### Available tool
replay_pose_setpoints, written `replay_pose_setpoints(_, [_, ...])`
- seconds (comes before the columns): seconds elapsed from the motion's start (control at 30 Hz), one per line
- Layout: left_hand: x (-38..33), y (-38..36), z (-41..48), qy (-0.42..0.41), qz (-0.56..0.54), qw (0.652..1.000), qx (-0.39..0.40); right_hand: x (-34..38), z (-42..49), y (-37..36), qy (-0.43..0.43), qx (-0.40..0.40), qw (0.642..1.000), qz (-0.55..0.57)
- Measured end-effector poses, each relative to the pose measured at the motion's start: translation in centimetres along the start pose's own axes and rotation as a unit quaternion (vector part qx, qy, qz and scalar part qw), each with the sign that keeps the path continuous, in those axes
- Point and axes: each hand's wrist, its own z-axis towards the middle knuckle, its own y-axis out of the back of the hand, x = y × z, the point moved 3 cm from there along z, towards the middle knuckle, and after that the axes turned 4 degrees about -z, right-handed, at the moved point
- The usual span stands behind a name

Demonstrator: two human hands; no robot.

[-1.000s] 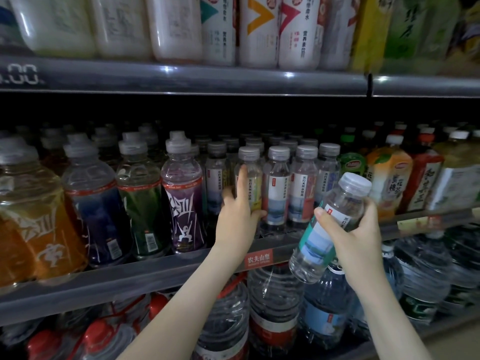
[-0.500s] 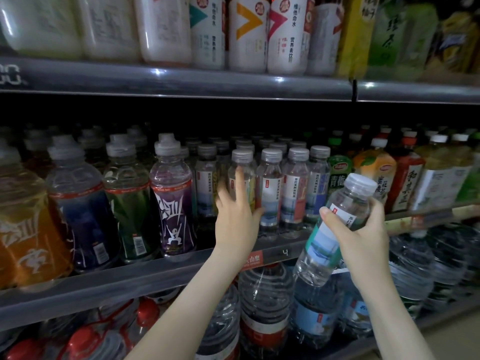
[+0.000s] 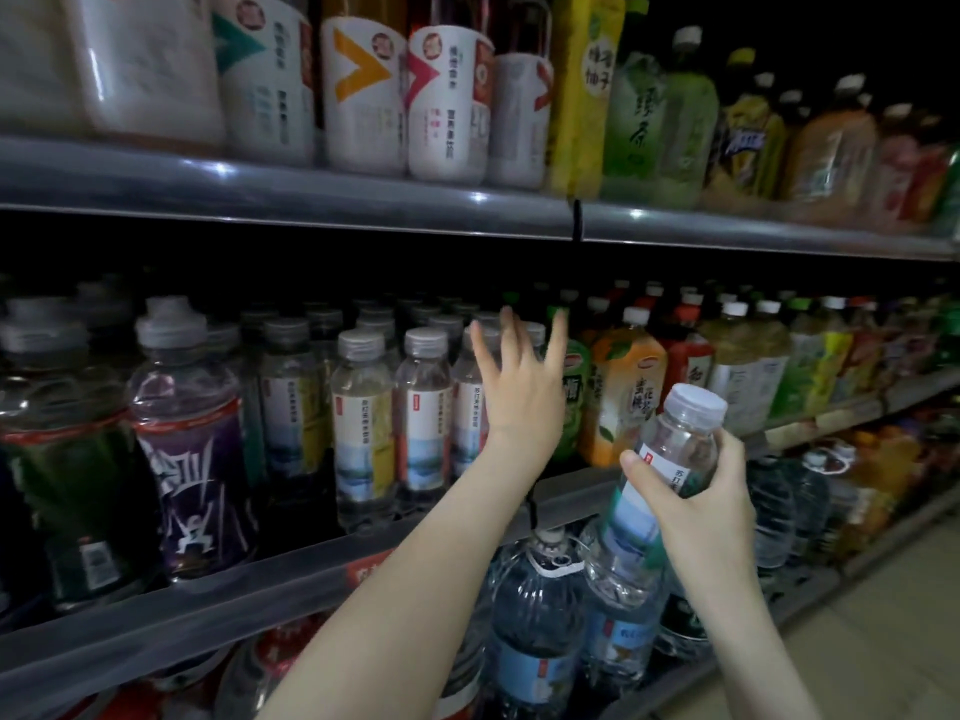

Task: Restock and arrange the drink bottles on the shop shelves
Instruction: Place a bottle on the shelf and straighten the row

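Observation:
My right hand (image 3: 698, 491) grips a small clear water bottle (image 3: 657, 475) with a grey cap and a blue-green label, tilted, in front of the middle shelf's edge (image 3: 311, 558). My left hand (image 3: 519, 392) is raised with fingers spread and straight, in front of the row of matching small water bottles (image 3: 363, 423) on the middle shelf. It covers the rightmost bottles of that row; whether it touches them I cannot tell.
Purple and green sports drinks (image 3: 192, 459) stand left of the water row; green and orange tea bottles (image 3: 621, 392) stand right of it. The top shelf (image 3: 291, 192) carries white-labelled and green bottles. Large water jugs (image 3: 535, 631) fill the bottom shelf. Floor shows at lower right.
My left hand has left the bottle it touched and moved right and up along the row, fingers spread. The view has shifted right. My right hand still holds its bottle.

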Motion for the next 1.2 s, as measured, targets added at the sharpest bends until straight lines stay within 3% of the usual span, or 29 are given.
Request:
replay_pose_setpoints(0.1, [-0.5, 0.0, 0.0, 0.001, -0.003, 0.997, -0.072, -0.6, 0.2, 0.6, -0.005, -0.006, 1.0, -0.003])
replay_pose_setpoints(0.2, [-1.0, 1.0, -0.6, -0.044, -0.097, 0.982, -0.156, -1.1, 0.3, 0.7, -0.008, -0.011, 1.0, -0.002])
replay_pose_setpoints(0.27, [-1.4, 1.6, -1.5, -0.093, -0.18, 0.968, -0.145, -1.2, 0.3, 0.5, -0.011, -0.012, 1.0, 0.006])
replay_pose_setpoints(0.33, [-1.2, 1.9, -2.6, -0.092, -0.238, 0.962, -0.096, -1.2, 0.3, 0.3, -0.009, -0.018, 1.0, 0.017])
replay_pose_setpoints(0.43, [-0.5, 2.3, -3.7, -0.052, -0.242, 0.968, -0.05, -0.8, 0.0, 0.0, 0.003, -0.025, 0.999, 0.031])
replay_pose_setpoints(0.5, [-0.1, 2.7, -4.3, -0.069, -0.266, 0.96, -0.05, -0.6, -0.1, -0.1, 0.017, -0.037, 0.998, 0.038])
replay_pose_setpoints(0.6, [1.2, 4.3, -5.6, -0.071, -0.364, 0.926, -0.072, 0.0, -0.1, -0.1, 0.029, -0.063, 0.995, 0.072])
replay_pose_setpoints(0.73, [4.2, 9.4, -6.5, 0.004, -0.496, 0.858, -0.132, 0.9, 0.8, -0.5, 0.061, -0.097, 0.989, 0.092])
replay_pose_setpoints(0.83, [7.6, 12.3, -7.2, 0.056, -0.545, 0.818, -0.176, 1.0, 1.9, -2.0, 0.066, -0.075, 0.991, 0.09])
replay_pose_setpoints(0.93, [11.7, 13.7, -8.2, 0.092, -0.575, 0.795, -0.17, 1.4, 2.9, -4.1, 0.068, -0.031, 0.992, 0.105])
replay_pose_setpoints(1.2, [17.5, 15.9, -10.0, 0.173, -0.537, 0.82, -0.099, 1.6, 5.4, -10.3, 0.093, 0.094, 0.987, 0.092])
